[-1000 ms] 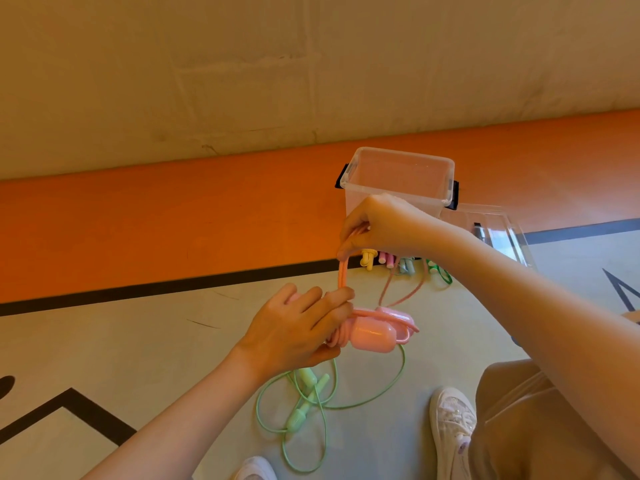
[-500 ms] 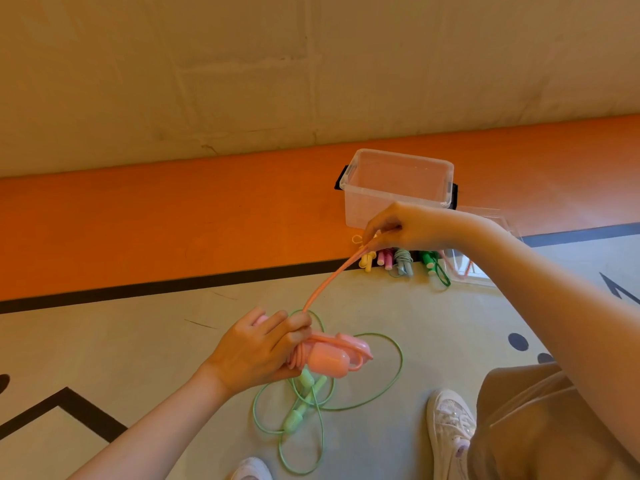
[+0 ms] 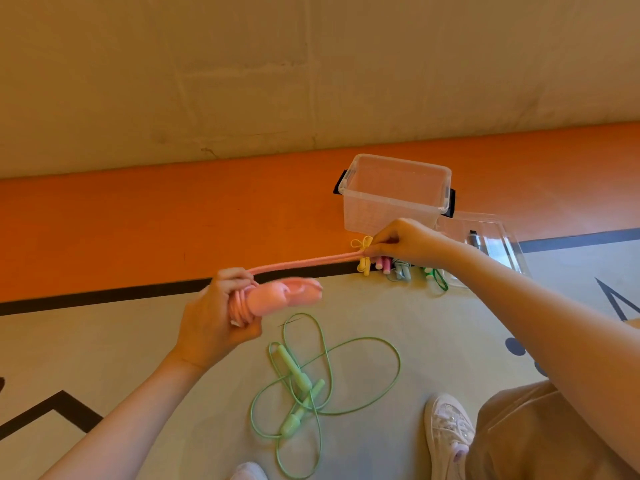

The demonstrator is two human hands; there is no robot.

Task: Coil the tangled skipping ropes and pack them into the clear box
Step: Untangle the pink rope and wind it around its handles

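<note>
No writing can be read on anything. The left hand (image 3: 214, 320) has its fingers (image 3: 233, 276) curled round the pink rope (image 3: 304, 263) coil and its pink handles (image 3: 284, 295), held above the floor (image 3: 104, 341). The right hand (image 3: 403, 242) pinches the same rope's doubled strand, stretched taut between the two hands. The clear box (image 3: 394, 199) stands open on the orange band by the wall, with nothing visible inside; its lid (image 3: 485, 237) lies just beside it on the right. Small coiled ropes (image 3: 388, 265) sit in a row in front of the box. A loose green rope (image 3: 322, 375) sprawls on the floor near a white shoe (image 3: 450, 431).
</note>
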